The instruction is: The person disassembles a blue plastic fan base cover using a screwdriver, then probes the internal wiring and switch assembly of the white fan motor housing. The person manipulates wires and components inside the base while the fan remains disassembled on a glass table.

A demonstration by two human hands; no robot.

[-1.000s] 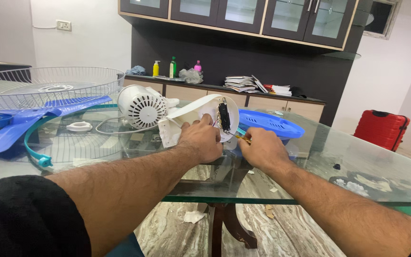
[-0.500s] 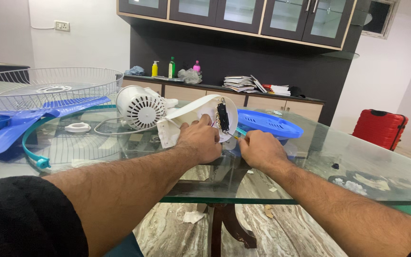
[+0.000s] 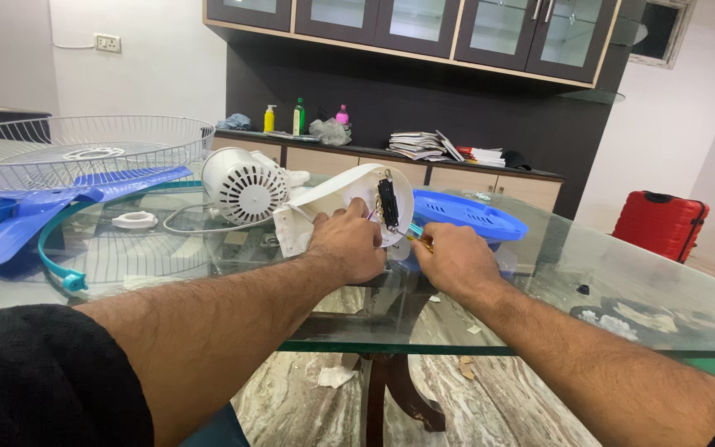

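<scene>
A white fan base housing (image 3: 349, 194) lies tilted on the glass table (image 3: 539, 323), its open underside with a dark switch part facing me. My left hand (image 3: 349, 244) grips the lower edge of this housing. My right hand (image 3: 453, 261) is closed around a screwdriver (image 3: 417, 237) with a yellow and teal handle, its tip at the housing's rim. The white fan motor (image 3: 244, 185) with its vented casing lies just left of the housing, joined to it by a white neck.
A blue fan blade (image 3: 51, 211), a wire guard (image 3: 84, 153), a teal guard ring (image 3: 64, 265) and a white cap (image 3: 134, 219) lie at left. A blue round cover (image 3: 469, 217) sits behind my right hand. A red suitcase (image 3: 659, 225) stands at right.
Both hands stay at the housing. My right hand has shifted slightly left toward the housing's rim with the screwdriver.
</scene>
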